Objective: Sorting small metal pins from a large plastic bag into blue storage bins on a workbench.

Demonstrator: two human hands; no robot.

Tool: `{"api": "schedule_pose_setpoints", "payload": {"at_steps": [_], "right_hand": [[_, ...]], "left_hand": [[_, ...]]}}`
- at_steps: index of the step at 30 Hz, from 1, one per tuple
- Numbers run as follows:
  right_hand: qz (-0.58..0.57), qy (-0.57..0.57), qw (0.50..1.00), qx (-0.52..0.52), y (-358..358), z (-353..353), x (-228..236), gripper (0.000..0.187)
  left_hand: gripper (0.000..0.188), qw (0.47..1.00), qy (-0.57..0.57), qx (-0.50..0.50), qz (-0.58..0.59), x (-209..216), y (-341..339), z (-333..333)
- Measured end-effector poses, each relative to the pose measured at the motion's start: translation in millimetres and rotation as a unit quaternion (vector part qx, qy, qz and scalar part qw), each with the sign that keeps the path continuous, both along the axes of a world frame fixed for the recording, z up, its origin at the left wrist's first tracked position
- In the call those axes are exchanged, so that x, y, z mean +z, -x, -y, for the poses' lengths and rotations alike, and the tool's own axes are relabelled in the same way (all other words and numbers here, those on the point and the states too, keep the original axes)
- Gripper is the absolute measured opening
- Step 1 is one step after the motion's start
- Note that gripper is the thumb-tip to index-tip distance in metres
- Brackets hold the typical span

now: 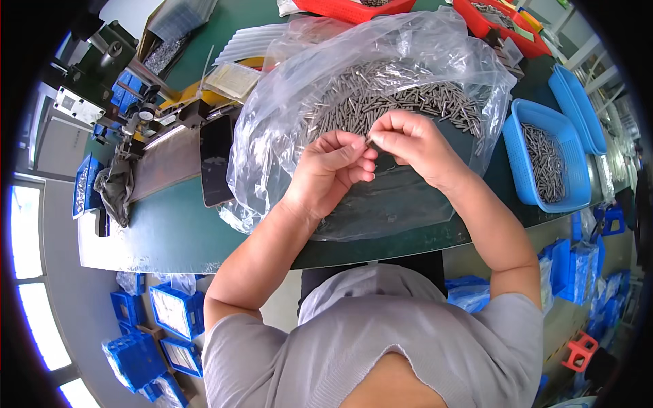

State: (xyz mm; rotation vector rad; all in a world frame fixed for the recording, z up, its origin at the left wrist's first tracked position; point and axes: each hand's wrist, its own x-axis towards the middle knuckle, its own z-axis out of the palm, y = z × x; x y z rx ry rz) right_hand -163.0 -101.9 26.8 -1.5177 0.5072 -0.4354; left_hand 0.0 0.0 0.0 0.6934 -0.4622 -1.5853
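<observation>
My left hand (325, 170) and my right hand (416, 146) meet fingertip to fingertip above a clear plastic bag (272, 122). Thumb and forefinger of each are pinched together on what looks like a small metal pin (368, 141), mostly covered by the fingertips. The other left fingers are loosely curled. Spread over the bag, just beyond my hands, lies a big heap of short grey metal pins (381, 88). To the right, a blue plastic basket (519, 160) holds more of these pins.
A black phone (216, 160) lies left of the bag, near a bench fixture with a dial gauge (146, 112). Red trays (343, 9) stand at the back. Another blue basket (577, 109) sits far right. Blue crates (173, 309) are on the floor below the green table (163, 238).
</observation>
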Motion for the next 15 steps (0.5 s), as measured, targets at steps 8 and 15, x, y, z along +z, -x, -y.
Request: {"api": "schedule_pose_setpoints", "payload": {"at_steps": [8,15], "right_hand": [[0.142,-0.307,0.925,-0.170,10.1,34.4,6.0,0.015],[-0.203,0.256,0.943,-0.071,7.2,22.1,1.4,0.015]], "left_hand": [[0.010,0.999,-0.007,0.039,0.020,1.0,-2.0,-1.0],[0.010,0.999,-0.014,0.049,0.017,2.9,-3.8,-1.8]]}}
